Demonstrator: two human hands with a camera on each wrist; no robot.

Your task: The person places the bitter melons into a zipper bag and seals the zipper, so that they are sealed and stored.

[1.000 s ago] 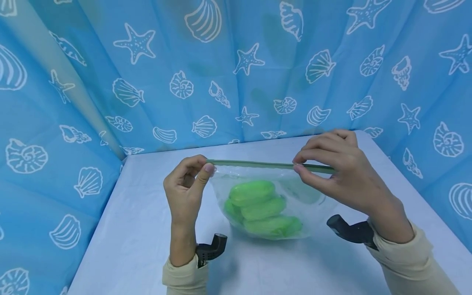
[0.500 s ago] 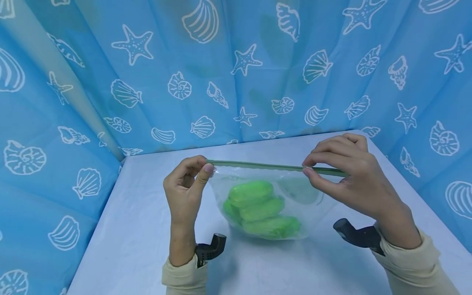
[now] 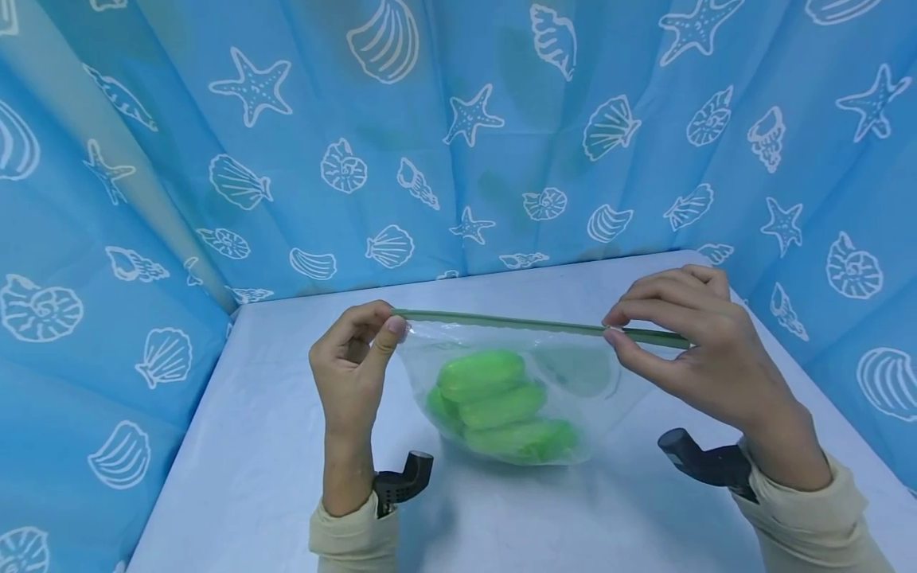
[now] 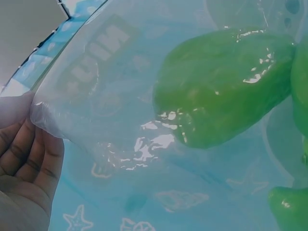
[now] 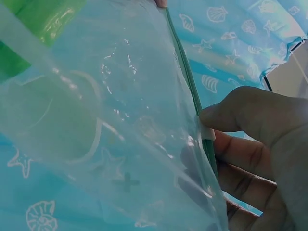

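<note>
A clear plastic zip bag (image 3: 423,354) with a green zip strip (image 3: 501,321) hangs upright between both hands. Several bright green oblong pieces (image 3: 481,374), like short cucumbers, lie in its lower left part. The left hand (image 3: 351,374) pinches the bag's top left corner between thumb and index finger. At the strip's right part, the right hand (image 3: 705,358) pinches a small whitish slider (image 5: 208,134) with thumb and index finger; its other fingers lie behind the strip. The strip is pulled straight. In the left wrist view, one green piece (image 4: 216,86) shows through the film.
A white-covered table (image 3: 236,446) lies under the bag. Blue curtains (image 3: 458,159) with white shell and starfish prints stand behind it and at both sides. Each wrist wears a black camera mount, one at the left wrist (image 3: 404,480), one at the right wrist (image 3: 705,461).
The right hand has moved to the right along the green strip with the slider. The left hand keeps hold of the corner. The whole view has shifted slightly.
</note>
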